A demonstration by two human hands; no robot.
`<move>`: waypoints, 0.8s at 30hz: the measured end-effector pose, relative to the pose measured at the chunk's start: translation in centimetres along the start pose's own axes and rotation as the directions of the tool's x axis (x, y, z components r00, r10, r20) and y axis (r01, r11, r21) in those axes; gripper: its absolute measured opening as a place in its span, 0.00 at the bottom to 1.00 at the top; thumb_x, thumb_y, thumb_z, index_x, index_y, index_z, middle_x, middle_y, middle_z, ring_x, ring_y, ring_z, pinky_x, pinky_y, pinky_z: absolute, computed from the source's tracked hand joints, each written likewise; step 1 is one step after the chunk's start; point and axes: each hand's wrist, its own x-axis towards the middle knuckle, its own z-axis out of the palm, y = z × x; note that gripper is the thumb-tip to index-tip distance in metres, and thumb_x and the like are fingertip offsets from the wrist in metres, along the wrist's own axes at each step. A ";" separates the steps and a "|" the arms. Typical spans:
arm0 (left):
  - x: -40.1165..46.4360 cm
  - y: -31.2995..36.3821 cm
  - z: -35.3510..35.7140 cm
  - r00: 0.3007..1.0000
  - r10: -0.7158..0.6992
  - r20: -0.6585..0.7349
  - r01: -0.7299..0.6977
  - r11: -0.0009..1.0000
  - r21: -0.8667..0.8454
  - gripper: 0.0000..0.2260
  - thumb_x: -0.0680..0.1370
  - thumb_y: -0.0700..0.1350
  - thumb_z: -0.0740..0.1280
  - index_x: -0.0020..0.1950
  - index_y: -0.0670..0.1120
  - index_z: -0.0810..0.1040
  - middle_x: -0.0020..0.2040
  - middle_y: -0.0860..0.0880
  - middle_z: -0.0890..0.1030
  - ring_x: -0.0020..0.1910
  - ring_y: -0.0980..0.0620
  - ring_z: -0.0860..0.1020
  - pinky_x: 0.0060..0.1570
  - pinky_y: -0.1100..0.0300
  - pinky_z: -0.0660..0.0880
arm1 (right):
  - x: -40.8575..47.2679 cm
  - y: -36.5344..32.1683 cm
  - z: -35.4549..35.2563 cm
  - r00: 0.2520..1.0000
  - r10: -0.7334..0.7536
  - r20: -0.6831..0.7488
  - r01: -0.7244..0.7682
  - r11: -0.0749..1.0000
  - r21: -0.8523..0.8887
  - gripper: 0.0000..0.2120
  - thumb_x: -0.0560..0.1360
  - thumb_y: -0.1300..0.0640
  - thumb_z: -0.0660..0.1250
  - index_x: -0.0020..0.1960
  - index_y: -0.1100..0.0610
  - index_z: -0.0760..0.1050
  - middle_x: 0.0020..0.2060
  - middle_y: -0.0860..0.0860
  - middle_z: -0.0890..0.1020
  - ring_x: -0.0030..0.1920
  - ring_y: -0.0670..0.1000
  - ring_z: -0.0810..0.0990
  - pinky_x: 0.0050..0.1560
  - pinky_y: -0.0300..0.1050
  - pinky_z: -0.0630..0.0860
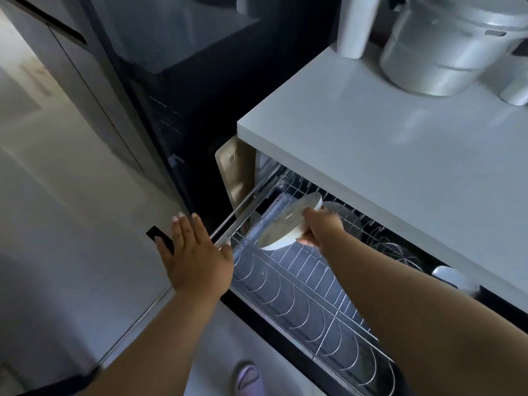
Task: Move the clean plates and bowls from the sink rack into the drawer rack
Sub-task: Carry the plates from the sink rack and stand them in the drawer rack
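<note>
The drawer rack (pixel 311 290), a chrome wire rack with curved dividers, is pulled out from under the white counter. My right hand (pixel 321 228) grips a white bowl (pixel 285 224) by its rim and holds it tilted on edge over the far left part of the rack. Another plate (pixel 343 217) stands upright in the rack just behind the bowl, partly hidden by my hand. My left hand (pixel 194 252) hovers flat, fingers straight, over the drawer's left rail and holds nothing. The sink rack is not in view.
The white counter (pixel 385 155) overhangs the rack and carries a metal pot (pixel 445 44) and a white cup (pixel 357 24). A tall dark appliance (pixel 160 81) stands to the left. A brown bag (pixel 237 170) leans beside the drawer. A slippered foot (pixel 247 378) shows below.
</note>
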 end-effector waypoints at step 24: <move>0.4 -0.7 0.8 0.995 0.077 -0.071 -0.078 0.997 -0.008 0.34 0.70 0.58 0.52 0.67 0.37 0.73 0.64 0.38 0.77 0.63 0.39 0.74 0.69 0.36 0.51 | 6.7 -4.8 6.0 0.995 -0.092 -0.025 0.082 0.958 -0.274 0.21 0.78 0.52 0.61 0.71 0.50 0.65 0.46 0.57 0.84 0.34 0.51 0.80 0.46 0.49 0.83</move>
